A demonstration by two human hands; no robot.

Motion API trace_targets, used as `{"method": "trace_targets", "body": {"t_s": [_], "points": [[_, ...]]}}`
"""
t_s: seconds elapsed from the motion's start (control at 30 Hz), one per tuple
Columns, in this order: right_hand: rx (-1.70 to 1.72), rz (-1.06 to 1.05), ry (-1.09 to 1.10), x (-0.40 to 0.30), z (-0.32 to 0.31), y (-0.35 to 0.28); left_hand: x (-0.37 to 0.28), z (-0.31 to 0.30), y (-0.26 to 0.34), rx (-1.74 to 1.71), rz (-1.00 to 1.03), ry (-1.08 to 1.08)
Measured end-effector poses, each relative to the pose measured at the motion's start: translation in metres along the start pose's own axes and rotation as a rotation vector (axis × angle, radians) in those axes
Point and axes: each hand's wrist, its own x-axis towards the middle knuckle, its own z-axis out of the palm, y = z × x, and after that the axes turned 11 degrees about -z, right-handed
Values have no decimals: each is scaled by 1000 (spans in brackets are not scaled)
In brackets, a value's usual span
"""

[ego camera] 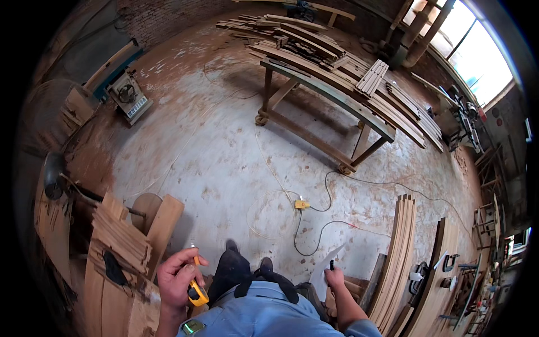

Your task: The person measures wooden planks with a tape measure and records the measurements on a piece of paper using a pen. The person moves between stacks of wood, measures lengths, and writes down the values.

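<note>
My left hand (pixel 179 276) is raised at the lower left, with a yellow tape measure (pixel 197 293) hanging at its palm side and a slim orange-yellow pencil or pen (pixel 196 260) between the fingers. Lower right of centre, my right hand (pixel 334 278) grips a dark marker or pen (pixel 332 265) and a white sheet of paper (pixel 321 269), whose upper corner points away over the floor. Wooden boards (pixel 162 227) and a dark face mask (pixel 113 267) lie left of my left hand. Several long wooden strips (pixel 398 257) stand or lie right of my right hand.
Ahead stands a wheeled work table (pixel 328 99) loaded with wooden strips. A yellow power socket (pixel 301 204) and its cables (pixel 322 227) lie on the floor before my feet. A machine (pixel 128 94) stands at the upper left. C-clamps (pixel 450 262) rest on boards at the right.
</note>
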Motion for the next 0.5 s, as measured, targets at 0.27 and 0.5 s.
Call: {"method": "trace_targets", "body": {"t_s": [0.27, 0.5], "points": [[113, 231, 106, 71, 24, -51, 185, -23, 48, -30, -104, -105], [63, 292, 134, 106, 34, -148, 330, -46, 126, 83, -50, -295]]}}
